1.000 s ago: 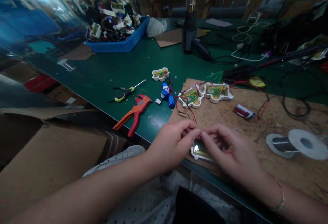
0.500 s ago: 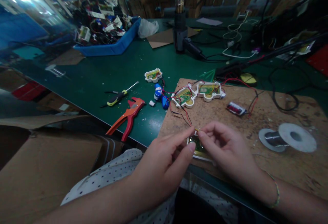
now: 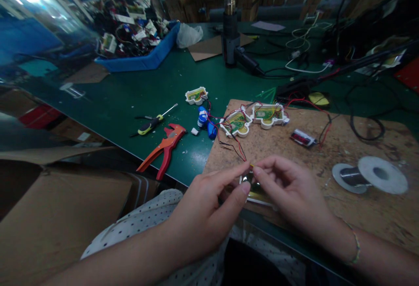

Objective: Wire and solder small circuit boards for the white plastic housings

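Note:
My left hand (image 3: 209,205) has its index finger and thumb bent around the near left side of a circuit board in a pale housing (image 3: 260,199). What its fingertips hold is hidden. A red and black wire pair (image 3: 240,148) runs up to that index fingertip. From the right, my right hand (image 3: 291,185) pinches a tiny yellowish part (image 3: 252,165) between thumb and index finger, just above the board. Both sets of fingertips almost meet there, and they cover much of the board.
Beyond my hands, wired boards in white housings (image 3: 268,116) lie on a brown work board (image 3: 347,142), near blue cylindrical cells (image 3: 211,130). A solder spool (image 3: 381,175) is at right. Red-handled cutters (image 3: 166,151), a screwdriver (image 3: 152,124), a heat gun (image 3: 231,42) and a loaded blue bin (image 3: 140,62) surround them.
Both hands stay nearly in place, fingertips still close together. A small white piece seen between the fingertips before is now mostly covered. The whole view has shifted very slightly.

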Demonstrator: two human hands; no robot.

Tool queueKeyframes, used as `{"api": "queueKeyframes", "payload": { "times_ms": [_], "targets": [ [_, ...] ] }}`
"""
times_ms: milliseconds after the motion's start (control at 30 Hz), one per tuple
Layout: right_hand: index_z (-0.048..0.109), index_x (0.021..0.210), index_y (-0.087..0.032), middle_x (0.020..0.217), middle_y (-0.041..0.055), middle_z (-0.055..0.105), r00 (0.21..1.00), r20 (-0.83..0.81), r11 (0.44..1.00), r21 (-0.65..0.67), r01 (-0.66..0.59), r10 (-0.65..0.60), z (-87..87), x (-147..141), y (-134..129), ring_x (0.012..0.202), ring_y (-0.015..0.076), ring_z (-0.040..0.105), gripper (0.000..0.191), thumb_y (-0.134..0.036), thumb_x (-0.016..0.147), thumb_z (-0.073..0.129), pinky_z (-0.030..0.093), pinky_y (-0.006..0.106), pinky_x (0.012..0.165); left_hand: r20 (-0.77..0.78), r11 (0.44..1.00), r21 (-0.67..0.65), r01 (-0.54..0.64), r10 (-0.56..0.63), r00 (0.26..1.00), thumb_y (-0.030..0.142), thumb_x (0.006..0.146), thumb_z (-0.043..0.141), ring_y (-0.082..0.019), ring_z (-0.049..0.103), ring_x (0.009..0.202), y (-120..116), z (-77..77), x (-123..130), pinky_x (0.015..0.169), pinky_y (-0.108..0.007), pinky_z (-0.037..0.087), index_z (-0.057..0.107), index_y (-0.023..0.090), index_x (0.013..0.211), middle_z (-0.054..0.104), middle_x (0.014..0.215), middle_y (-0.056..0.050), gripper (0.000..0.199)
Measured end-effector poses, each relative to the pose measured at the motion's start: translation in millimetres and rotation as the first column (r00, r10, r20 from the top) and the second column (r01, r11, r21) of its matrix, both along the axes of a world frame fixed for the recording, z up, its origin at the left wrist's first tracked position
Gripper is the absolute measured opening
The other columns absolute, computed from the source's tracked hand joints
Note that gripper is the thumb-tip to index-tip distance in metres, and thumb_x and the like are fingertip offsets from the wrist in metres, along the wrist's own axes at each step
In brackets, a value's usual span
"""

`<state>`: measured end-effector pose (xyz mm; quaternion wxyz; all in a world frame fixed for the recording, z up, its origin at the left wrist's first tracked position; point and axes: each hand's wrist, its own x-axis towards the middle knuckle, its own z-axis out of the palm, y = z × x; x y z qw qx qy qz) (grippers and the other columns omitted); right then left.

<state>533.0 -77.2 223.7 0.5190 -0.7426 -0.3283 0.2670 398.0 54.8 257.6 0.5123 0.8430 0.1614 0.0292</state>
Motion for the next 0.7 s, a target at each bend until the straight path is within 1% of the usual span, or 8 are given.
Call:
{"api": "queueKeyframes", "payload": {
  "times_ms": [100,167,200,267,333,367,467,700],
  "targets": [
    [0.067,0.083,-0.017,0.061,-0.0015,0.058,0.999,-0.034,1.0,-0.008,0.013,-0.014,-0.2,1,0,0.052,0.0079,0.049,0.021,-0.036,0.089,0.061,0.039,0.018,0.047,-0.023,0.997,0.012,-0.075,0.075,0.997,0.041,0.099,0.052,-0.017,0.068,0.102,13,5.1,1,0.081,-0.027,0.056,0.05,0.026,0.143,0.069,0.124,-0.004,0.046],
    [0.067,0.082,-0.017,0.062,-0.0008,0.059,0.999,-0.049,1.0,-0.016,0.022,-0.023,-0.4,2,0,0.053,0.0081,0.05,0.023,-0.038,0.089,0.062,0.04,0.018,0.047,-0.058,0.973,0.184,-0.138,0.151,0.987,0.045,0.098,0.051,-0.02,0.066,0.109,35,8.0,-2,0.086,-0.032,0.056,0.049,0.026,0.141,0.065,0.132,-0.005,0.047],
    [0.068,0.082,-0.017,0.062,-0.0005,0.059,0.998,-0.052,0.999,-0.019,0.027,-0.027,-0.4,2,0,0.053,0.0082,0.05,0.023,-0.038,0.089,0.062,0.04,0.018,0.047,-0.093,0.933,0.327,-0.148,0.187,0.978,0.047,0.098,0.05,-0.023,0.065,0.109,49,8.3,-6,0.089,-0.036,0.056,0.051,0.024,0.138,0.064,0.132,-0.006,0.046],
    [0.068,0.084,-0.017,0.062,-0.0004,0.059,0.999,-0.042,0.999,-0.017,0.034,-0.034,-0.4,2,0,0.053,0.0084,0.05,0.023,-0.039,0.089,0.062,0.039,0.018,0.046,-0.165,0.766,0.632,-0.115,0.278,0.946,0.051,0.096,0.049,-0.029,0.061,0.116,80,5.8,-19,0.101,-0.048,0.049,0.052,0.019,0.136,0.061,0.135,-0.011,0.051],
    [0.068,0.084,-0.017,0.061,-0.0006,0.058,0.999,-0.012,0.999,-0.011,0.042,-0.042,-0.5,1,0,0.051,0.0083,0.049,0.023,-0.038,0.089,0.062,0.038,0.018,0.045,-0.277,0.626,0.78,-0.025,0.38,0.882,0.06,0.092,0.047,-0.037,0.056,0.122,109,-0.5,-35,0.105,-0.055,0.045,0.048,0.01,0.138,0.057,0.136,-0.02,0.067],
    [0.069,0.084,-0.017,0.061,-0.0005,0.059,0.999,0.008,0.999,-0.005,0.046,-0.045,-0.6,1,0,0.051,0.0083,0.049,0.022,-0.038,0.089,0.062,0.038,0.018,0.045,-0.353,0.605,0.796,0.029,0.425,0.834,0.065,0.09,0.046,-0.041,0.056,0.12,119,-4.3,-44,0.101,-0.056,0.046,0.049,0.007,0.136,0.057,0.133,-0.024,0.075],
    [0.069,0.086,-0.018,0.065,0.0006,0.062,0.997,0.06,0.998,0.033,0.054,-0.056,-1.6,-2,0,0.054,0.0091,0.053,0.021,-0.038,0.089,0.064,0.041,0.018,0.046,-0.503,0.626,0.77,0.121,0.48,0.719,0.073,0.086,0.043,-0.043,0.06,0.11,130,-14.4,-61,0.089,-0.054,0.051,0.052,0.006,0.13,0.061,0.12,-0.025,0.081],
    [0.069,0.091,-0.019,0.075,0.0029,0.069,0.993,0.109,0.998,0.06,0.036,-0.042,-3.6,-5,-1,0.06,0.0111,0.06,0.021,-0.039,0.089,0.066,0.046,0.021,0.051,-0.495,0.653,0.756,0.047,0.524,0.693,0.065,0.077,0.052,-0.045,0.062,0.097,128,-21.5,-66,0.08,-0.053,0.051,0.059,0.007,0.113,0.058,0.109,-0.026,0.068]
  ]
}}
